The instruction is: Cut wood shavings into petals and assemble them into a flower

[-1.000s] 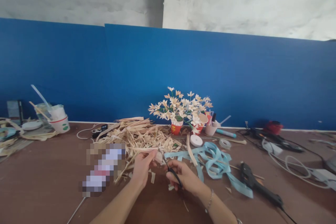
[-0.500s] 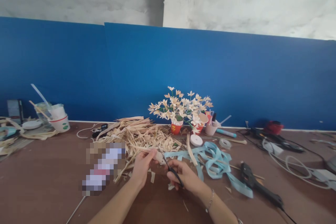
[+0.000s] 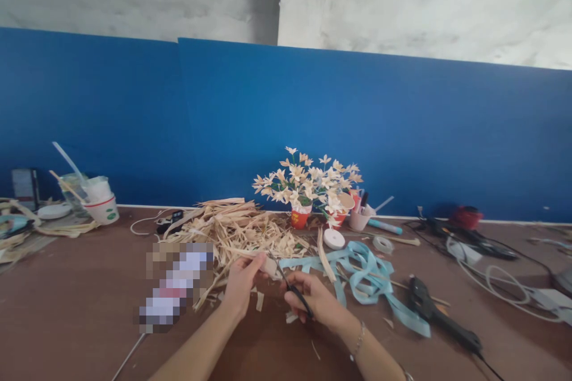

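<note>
Between the thumb and fingers of my left hand (image 3: 242,283) is pinched a small pale piece of dried husk (image 3: 270,268). My right hand (image 3: 310,296) is closed round the dark handles of a pair of scissors (image 3: 297,293). Their blades point up and left, up against the husk piece; whether they are parted is hard to make out. Just beyond my hands lies a heap of dried husk strips (image 3: 250,229). To the right of my right hand, light blue ribbon (image 3: 367,274) spreads in loose loops.
Flowers of pale husk (image 3: 308,181) stand in red pots (image 3: 300,218) by the blue partition (image 3: 357,113). A black glue gun (image 3: 442,314) with its cord lies at right. A blurred-out phone-like object (image 3: 176,286) is at left, a white cup (image 3: 102,208) farther back. White cables (image 3: 496,286) curl at far right.
Hardly anything differs. The husk piece at the scissor blades has shifted very slightly; both hands keep their places and their grip.
</note>
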